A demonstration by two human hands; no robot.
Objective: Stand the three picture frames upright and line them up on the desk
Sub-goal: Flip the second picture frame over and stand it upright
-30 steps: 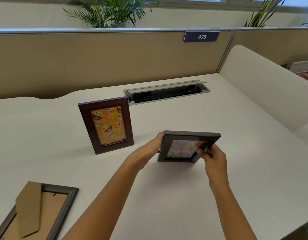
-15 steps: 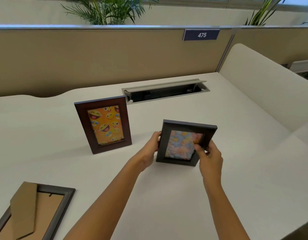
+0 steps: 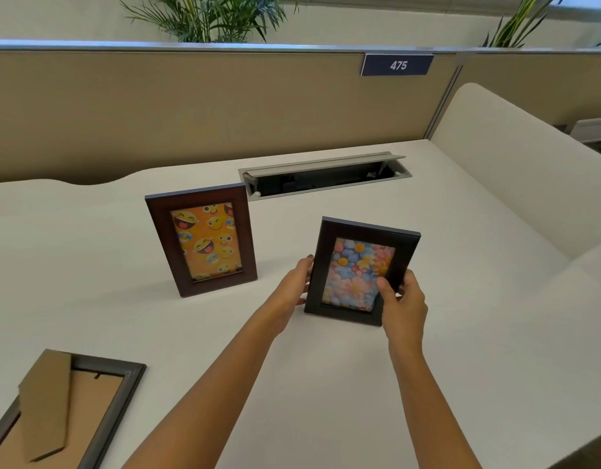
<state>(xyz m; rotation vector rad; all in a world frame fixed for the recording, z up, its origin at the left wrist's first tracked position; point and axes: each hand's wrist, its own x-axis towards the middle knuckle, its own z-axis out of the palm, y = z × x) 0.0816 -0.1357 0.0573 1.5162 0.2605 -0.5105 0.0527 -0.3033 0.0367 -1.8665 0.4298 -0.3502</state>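
The flower frame (image 3: 361, 270) is a dark, nearly black wooden frame, upright in portrait and turned a little to the left, with a picture of pastel flowers and small smiley faces behind the glass. Its bottom edge is at the white desk (image 3: 461, 333), right of centre; whether it actually rests there I cannot tell. The left hand (image 3: 294, 287) holds its left edge, fingers wrapped behind and out of sight. The right hand (image 3: 402, 301) clamps the lower right corner, thumb pressed on the front over the glass, the other fingers (image 3: 410, 282) curled round the side.

Just to the left, apart from it, the emoji frame (image 3: 201, 240) stands upright on its own, reddish-brown wood with yellow laughing faces on orange, leaning back slightly. The two stand roughly side by side, the emoji frame a bit further back.

The third frame (image 3: 85, 401) lies face down at the near left corner of the desk, grey-brown rim, brown backing board showing, its cardboard easel leg (image 3: 45, 404) lying across the back. It is partly cut off by the picture's edge.

Behind the frames a cable tray (image 3: 326, 176) is sunk in the desk with its metal lid propped open. A tan partition (image 3: 190, 106) runs along the back, carrying a blue plate marked 475 (image 3: 397, 65), with palm plants (image 3: 204, 15) above it.
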